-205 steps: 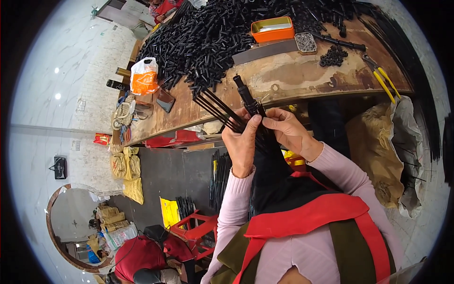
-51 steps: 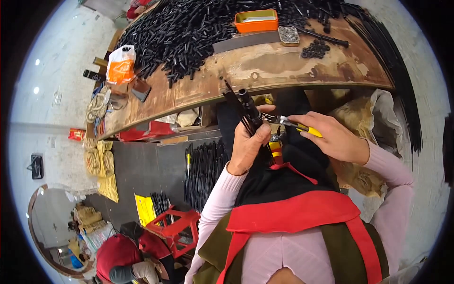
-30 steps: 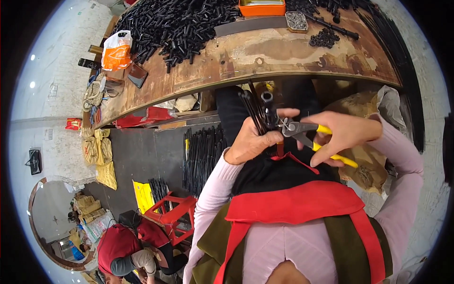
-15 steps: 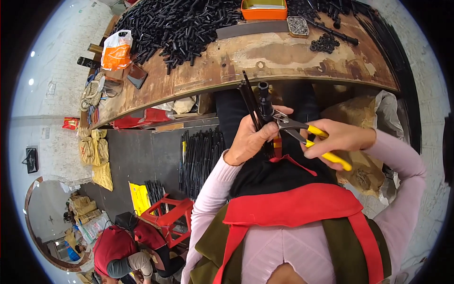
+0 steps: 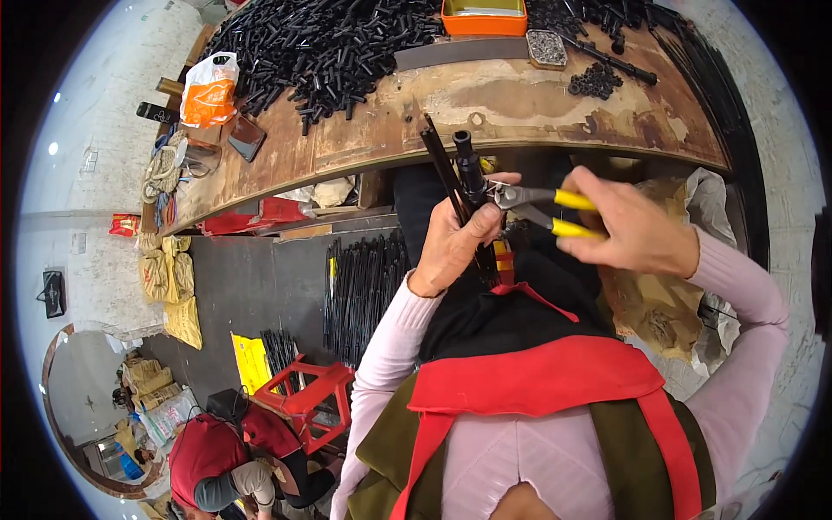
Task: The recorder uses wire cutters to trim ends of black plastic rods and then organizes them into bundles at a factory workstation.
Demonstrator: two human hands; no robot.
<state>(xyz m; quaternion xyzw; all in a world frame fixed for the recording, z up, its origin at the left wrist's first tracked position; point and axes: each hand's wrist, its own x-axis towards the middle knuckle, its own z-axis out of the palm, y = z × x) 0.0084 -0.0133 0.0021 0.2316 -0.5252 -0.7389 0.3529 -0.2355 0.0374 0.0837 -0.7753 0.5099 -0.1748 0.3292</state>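
Observation:
My left hand point(image 5: 452, 243) is closed around a bundle of thin black rods point(image 5: 444, 165) and a black tubular fitting point(image 5: 469, 165) with an open round end. Both stand up above my lap, just short of the bench edge. My right hand point(image 5: 633, 221) grips pliers point(image 5: 542, 204) by their yellow handles, which are spread apart. The jaws of the pliers reach the side of the fitting by my left thumb, where a small metal piece shows. Whether the jaws are clamped on it is too small to tell. My fingers hide the lower rods.
On the wooden bench point(image 5: 520, 113) lie a heap of black tube pieces point(image 5: 329, 52), an orange tray point(image 5: 484, 24), a small box of metal bits point(image 5: 546, 48) and a phone point(image 5: 247, 139). Black rods point(image 5: 364, 295) and a red stool point(image 5: 308, 403) are on the left floor; another person point(image 5: 208, 464) bends nearby.
The pliers have swung upward and lie more level, with my right hand higher. My left hand has shifted slightly left and up with the rods and fitting.

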